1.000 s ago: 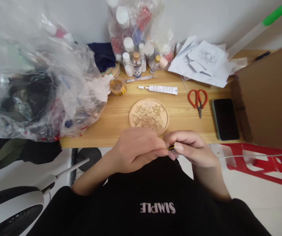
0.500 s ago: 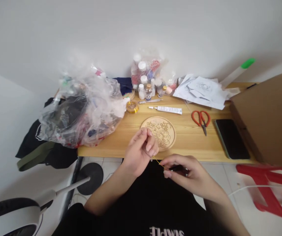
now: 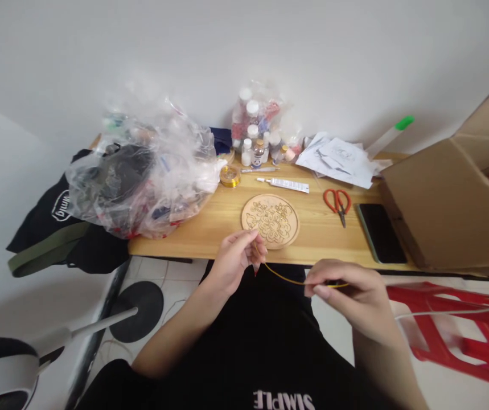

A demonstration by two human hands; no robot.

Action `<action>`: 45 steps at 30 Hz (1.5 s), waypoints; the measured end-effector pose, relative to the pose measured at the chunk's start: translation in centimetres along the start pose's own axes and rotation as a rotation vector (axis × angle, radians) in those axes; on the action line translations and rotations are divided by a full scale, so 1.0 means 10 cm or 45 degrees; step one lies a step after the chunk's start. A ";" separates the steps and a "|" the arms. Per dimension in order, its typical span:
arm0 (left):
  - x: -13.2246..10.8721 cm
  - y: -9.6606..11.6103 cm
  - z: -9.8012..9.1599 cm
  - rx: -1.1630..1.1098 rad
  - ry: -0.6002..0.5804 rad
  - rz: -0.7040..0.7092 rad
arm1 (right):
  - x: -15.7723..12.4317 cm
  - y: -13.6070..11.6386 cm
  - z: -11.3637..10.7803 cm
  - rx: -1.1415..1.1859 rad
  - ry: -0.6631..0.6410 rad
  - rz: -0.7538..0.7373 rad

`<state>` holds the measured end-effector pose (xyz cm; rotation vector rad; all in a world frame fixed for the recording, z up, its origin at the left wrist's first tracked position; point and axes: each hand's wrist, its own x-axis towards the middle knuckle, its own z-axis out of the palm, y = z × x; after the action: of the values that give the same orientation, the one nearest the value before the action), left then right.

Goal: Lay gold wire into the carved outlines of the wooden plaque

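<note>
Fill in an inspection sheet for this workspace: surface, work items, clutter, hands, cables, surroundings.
Surface: wooden table, light-coloured, visible grain.
Work items: yellow wire, slightly bowed; flower-patterned disc lying on the table.
Clutter: wire spool, white tube, red-handled pliers and phone; plastic bags to the left; bottles and papers toward the back; cardboard box to the right.
Hands: left hand and right hand both grip the wire, apart from each other.
Cables: white cable at right; ends not traceable.
Surroundings: pale wall behind; red stool lower right, blurred.
</note>
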<state>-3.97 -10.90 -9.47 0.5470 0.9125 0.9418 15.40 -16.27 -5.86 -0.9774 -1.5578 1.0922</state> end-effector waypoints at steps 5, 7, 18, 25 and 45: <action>0.04 -0.02 0.01 0.201 -0.118 -0.122 | 0.10 0.22 -0.09 0.568 0.395 0.405; 0.10 -0.03 0.01 0.292 -0.099 -0.089 | 0.15 0.30 -0.14 0.723 0.392 0.502; 0.34 0.18 0.09 0.535 -0.578 -0.022 | 0.34 0.69 -0.33 0.903 0.397 0.784; 0.35 0.17 0.21 0.274 -0.779 -0.244 | 0.37 0.77 -0.34 0.803 0.570 0.761; 0.44 0.04 0.24 0.572 -0.347 -0.308 | 0.15 0.74 -0.43 -0.166 0.812 0.319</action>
<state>-0.85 -6.98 -9.75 0.9008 0.9198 0.4268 19.85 -11.97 -11.92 -1.4676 -1.0078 0.7364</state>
